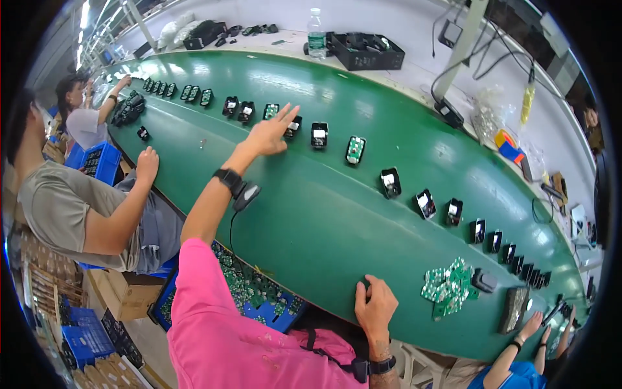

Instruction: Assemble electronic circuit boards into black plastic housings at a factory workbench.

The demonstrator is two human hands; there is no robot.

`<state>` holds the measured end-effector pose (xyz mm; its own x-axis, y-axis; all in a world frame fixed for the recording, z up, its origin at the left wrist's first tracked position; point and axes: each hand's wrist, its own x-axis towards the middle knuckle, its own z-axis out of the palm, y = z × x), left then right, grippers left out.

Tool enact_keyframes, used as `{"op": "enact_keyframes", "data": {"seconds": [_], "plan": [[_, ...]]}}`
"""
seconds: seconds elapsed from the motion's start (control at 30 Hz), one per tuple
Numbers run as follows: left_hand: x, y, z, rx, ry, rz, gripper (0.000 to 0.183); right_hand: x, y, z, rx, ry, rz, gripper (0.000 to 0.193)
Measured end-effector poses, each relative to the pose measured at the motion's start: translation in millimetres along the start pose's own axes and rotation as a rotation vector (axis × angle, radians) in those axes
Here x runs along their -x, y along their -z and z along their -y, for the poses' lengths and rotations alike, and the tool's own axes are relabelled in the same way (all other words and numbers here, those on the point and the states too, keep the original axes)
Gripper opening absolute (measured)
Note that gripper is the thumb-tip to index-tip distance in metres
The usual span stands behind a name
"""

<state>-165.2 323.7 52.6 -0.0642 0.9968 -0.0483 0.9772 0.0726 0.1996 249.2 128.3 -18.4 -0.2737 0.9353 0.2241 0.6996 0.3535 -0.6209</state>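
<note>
My left hand [267,135] reaches over the row of black housings on the green conveyor belt [304,214], its fingers stretched out and apart. Right beside its fingers sit a housing with a green circuit board [271,111] and a black housing with a white inner face [295,126]; whether the fingertips touch either, I cannot tell. Near the belt's front edge rests my right hand [376,306], loosely curled, thumb apart from the index finger, with nothing visible in it. A pile of loose green circuit boards [447,288] lies to its right. A dark watch-like device is strapped to my left wrist.
A blue tray [280,318] of circuit boards is by my left side. More housings [424,203] line the belt rightward. A bottle [316,35] and a black bin [368,52] stand on the far ledge. Co-workers sit left [71,207] and lower right [512,373].
</note>
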Motion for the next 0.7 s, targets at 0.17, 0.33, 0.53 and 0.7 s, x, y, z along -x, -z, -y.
{"op": "enact_keyframes", "data": {"seconds": [0.17, 0.33, 0.53, 0.7], "plan": [[-10.7, -4.6, 64.5, -0.060, -0.136, -0.157, 0.067, -13.7, -9.2, 3.1, -0.106, 0.139, -0.085, 0.016], [69.7, -5.2, -20.9, 0.002, -0.275, -0.469, 0.075, -5.4, 3.8, -12.6, -0.308, 0.047, -0.179, 0.008], [199.7, -73.3, -192.5, 0.236, -0.350, -0.133, 0.085, -33.0, 94.7, -67.8, 0.211, -0.164, -0.235, 0.029], [223.1, -118.8, -243.5, 0.345, -0.369, -0.221, 0.090, -49.6, 91.4, -92.8, 0.328, 0.023, 0.137, 0.032]]}}
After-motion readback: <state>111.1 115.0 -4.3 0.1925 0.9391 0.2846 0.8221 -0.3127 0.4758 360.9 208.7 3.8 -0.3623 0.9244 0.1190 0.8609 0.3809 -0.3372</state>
